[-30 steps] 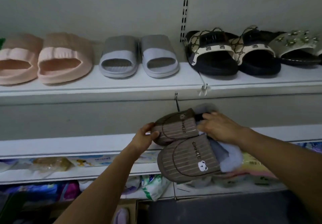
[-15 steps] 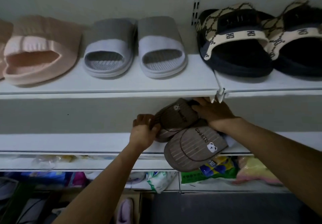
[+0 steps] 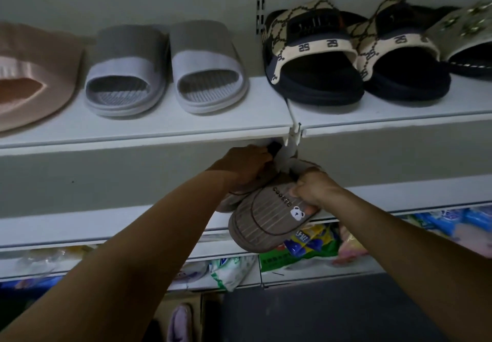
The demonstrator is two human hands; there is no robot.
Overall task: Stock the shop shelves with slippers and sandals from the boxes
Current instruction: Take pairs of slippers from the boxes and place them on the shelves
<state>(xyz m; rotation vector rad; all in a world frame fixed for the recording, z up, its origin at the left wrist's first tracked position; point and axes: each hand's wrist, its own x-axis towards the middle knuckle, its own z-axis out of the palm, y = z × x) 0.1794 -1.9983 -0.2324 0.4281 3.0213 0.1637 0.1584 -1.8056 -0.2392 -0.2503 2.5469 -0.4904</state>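
Both hands held a pair of brown striped slippers (image 3: 269, 224) at the front edge of the middle shelf (image 3: 106, 224). The right hand (image 3: 312, 190) pinched the nearer slipper's upper; the left hand (image 3: 245, 166) curled round the farther one (presumably steadying the pair for placing beneath the upper shelf (image 3: 159, 128)).

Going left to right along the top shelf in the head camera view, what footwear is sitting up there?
Pink slipper → pair of grey slides → pair of black sandals with patterned straps → a pale studded sandal, cut off at the right edge.
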